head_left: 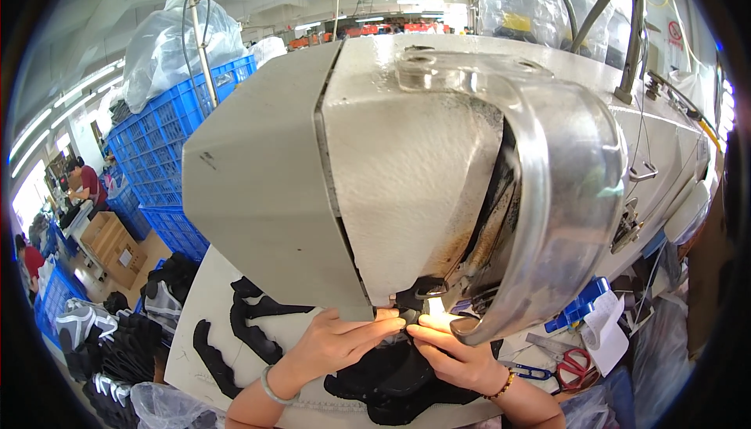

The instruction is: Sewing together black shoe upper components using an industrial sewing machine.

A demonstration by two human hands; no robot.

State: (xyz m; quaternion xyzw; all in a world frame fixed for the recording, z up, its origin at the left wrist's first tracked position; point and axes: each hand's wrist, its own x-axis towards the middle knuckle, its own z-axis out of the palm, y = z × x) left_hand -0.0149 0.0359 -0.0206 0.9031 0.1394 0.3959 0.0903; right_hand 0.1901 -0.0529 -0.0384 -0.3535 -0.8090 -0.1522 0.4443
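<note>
A large pale sewing machine (415, 171) fills the middle of the view, its lamp lighting the spot under the head. Right at that spot, the fingers of my left hand (344, 341) pinch the edge of a black fabric piece (391, 382). From the other side my right hand (454, 355) grips the same piece, thumb and fingertips close to my left fingertips. Most of the fabric hangs between my wrists toward the table's front edge. The needle itself is hidden by the machine head and my fingers.
Curved black cut pieces (215, 358) lie on the table at left. Red-handled scissors (575, 368), blue thread snips (530, 371) and a white paper (605, 327) lie at right. Blue crates (160, 128) and heaped dark shoe parts (129, 351) stand left; two people work farther off.
</note>
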